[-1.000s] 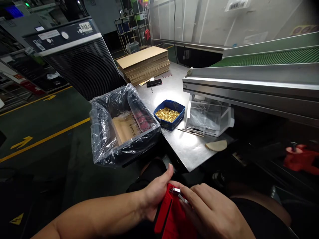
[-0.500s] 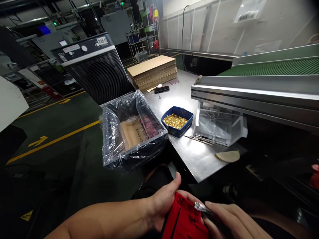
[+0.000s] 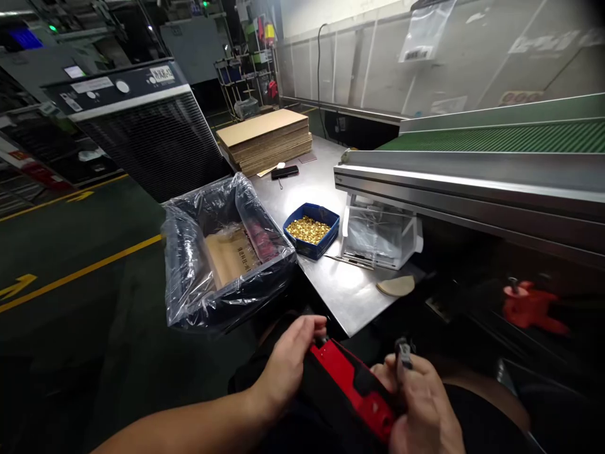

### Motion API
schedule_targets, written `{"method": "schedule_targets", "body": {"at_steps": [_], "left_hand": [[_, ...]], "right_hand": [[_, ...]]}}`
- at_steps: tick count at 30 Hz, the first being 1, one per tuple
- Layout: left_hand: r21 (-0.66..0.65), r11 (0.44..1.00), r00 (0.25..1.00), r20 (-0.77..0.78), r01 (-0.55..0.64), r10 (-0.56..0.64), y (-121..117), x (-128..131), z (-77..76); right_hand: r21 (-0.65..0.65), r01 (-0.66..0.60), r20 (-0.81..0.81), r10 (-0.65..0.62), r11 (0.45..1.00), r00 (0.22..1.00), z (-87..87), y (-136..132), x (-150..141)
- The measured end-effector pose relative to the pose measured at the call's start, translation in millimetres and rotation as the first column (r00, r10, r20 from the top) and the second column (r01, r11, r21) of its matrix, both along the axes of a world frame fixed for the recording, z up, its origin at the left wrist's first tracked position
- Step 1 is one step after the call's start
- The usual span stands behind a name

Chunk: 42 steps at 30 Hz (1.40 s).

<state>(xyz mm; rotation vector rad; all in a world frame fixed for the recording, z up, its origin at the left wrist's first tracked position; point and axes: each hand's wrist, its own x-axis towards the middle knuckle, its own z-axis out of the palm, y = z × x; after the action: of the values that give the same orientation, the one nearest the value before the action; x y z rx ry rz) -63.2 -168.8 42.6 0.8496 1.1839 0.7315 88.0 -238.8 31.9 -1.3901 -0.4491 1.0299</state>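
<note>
Low in front of me is a red and black plastic part [image 3: 339,371], long and tilted, its lower end running down to the right. My left hand [image 3: 289,356] grips its upper left end, fingers curled over the tip. At the other side, my right hand [image 3: 423,394] is closed around a small shiny metal tool that looks like a nail clipper [image 3: 403,354], pointing upward. Fingers of that same hand sit close against the part's lower right end; whether they press on it I cannot tell.
A plastic-lined crate [image 3: 227,290] holds cardboard. On the metal table [image 3: 331,296] stand a blue bin [image 3: 312,249] of small gold-coloured pieces, stacked cardboard sheets [image 3: 265,135] and a clear tray [image 3: 378,236]. A green conveyor [image 3: 472,167] overhangs the right. An orange-red object [image 3: 532,306] lies far right.
The red part has been turned from its broad ribbed face to a narrower side. My right hand with the nail clipper has drawn back from its face. The whole view has swung right.
</note>
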Motion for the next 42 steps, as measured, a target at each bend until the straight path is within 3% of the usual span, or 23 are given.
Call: {"method": "schedule_targets", "body": {"at_steps": [1, 4, 6, 8, 10, 15, 18, 24, 26, 29, 31, 33, 35, 37, 39, 42], "left_hand": [[0.190, 0.978, 0.993, -0.091, 0.087, -0.071, -1, -3, 2.0], [0.542, 0.768, 0.938, -0.254, 0.342, -0.238, -6, -10, 10.5], [0.616, 0.657, 0.900, -0.307, 0.435, -0.309, -10, -10, 14.5], [0.627, 0.613, 0.877, -0.335, 0.481, -0.345, -12, -9, 15.9], [0.620, 0.617, 0.875, -0.340, 0.485, -0.345, -13, -7, 16.3], [0.529, 0.702, 0.878, -0.333, 0.477, -0.345, -12, 0, 23.0], [0.462, 0.724, 0.852, -0.385, 0.511, -0.355, -12, 2, 28.2], [0.550, 0.605, 0.818, -0.382, 0.576, -0.431, -5, -2, 31.7], [0.554, 0.610, 0.824, -0.367, 0.567, -0.432, -2, -5, 30.7], [0.478, 0.746, 0.885, -0.289, 0.464, -0.365, -2, -8, 25.3], [0.373, 0.852, 0.930, -0.157, 0.368, -0.333, -4, -8, 19.1], [0.306, 0.908, 0.951, 0.029, 0.286, -0.309, -6, -7, 12.0], [0.284, 0.927, 0.938, 0.173, 0.245, -0.301, -9, -6, 6.1], [0.271, 0.930, 0.924, 0.222, 0.249, -0.312, -11, -5, 3.5], [0.266, 0.915, 0.916, 0.184, 0.302, -0.356, -12, -6, 4.8], [0.259, 0.880, 0.903, 0.058, 0.398, -0.426, -13, -7, 10.1]], "right_hand": [[-0.065, 0.024, -0.107, -0.030, 0.998, 0.994, -0.4, 4, 4], [-0.172, -0.011, -0.252, -0.034, 0.985, 0.967, -1.9, 11, 11], [-0.191, -0.022, -0.264, -0.030, 0.981, 0.964, -1.7, 11, 10], [-0.187, -0.034, -0.259, -0.016, 0.982, 0.966, -0.7, 10, 9], [-0.165, -0.045, -0.235, 0.005, 0.985, 0.972, 0.4, 8, 7], [-0.103, -0.074, -0.125, 0.061, 0.992, 0.990, 2.4, 4, 7], [-0.086, -0.110, -0.103, 0.101, 0.990, 0.990, 6.5, 4, 6], [-0.128, -0.292, -0.070, 0.285, 0.948, 0.956, 15.8, 10, 13], [-0.128, -0.302, -0.066, 0.296, 0.945, 0.953, 16.0, 13, 18], [-0.104, -0.184, -0.112, 0.173, 0.977, 0.979, 10.1, 16, 25], [-0.104, -0.054, -0.158, 0.037, 0.993, 0.987, 2.8, 17, 28], [-0.126, 0.037, -0.237, -0.066, 0.991, 0.969, -4.8, 17, 26], [-0.171, 0.099, -0.331, -0.152, 0.980, 0.931, -10.0, 15, 22], [-0.206, 0.169, -0.421, -0.243, 0.964, 0.874, -11.5, 12, 16], [-0.189, 0.220, -0.472, -0.285, 0.957, 0.835, -9.4, 11, 13], [-0.102, 0.185, -0.377, -0.210, 0.977, 0.902, -3.1, 11, 12]]}}
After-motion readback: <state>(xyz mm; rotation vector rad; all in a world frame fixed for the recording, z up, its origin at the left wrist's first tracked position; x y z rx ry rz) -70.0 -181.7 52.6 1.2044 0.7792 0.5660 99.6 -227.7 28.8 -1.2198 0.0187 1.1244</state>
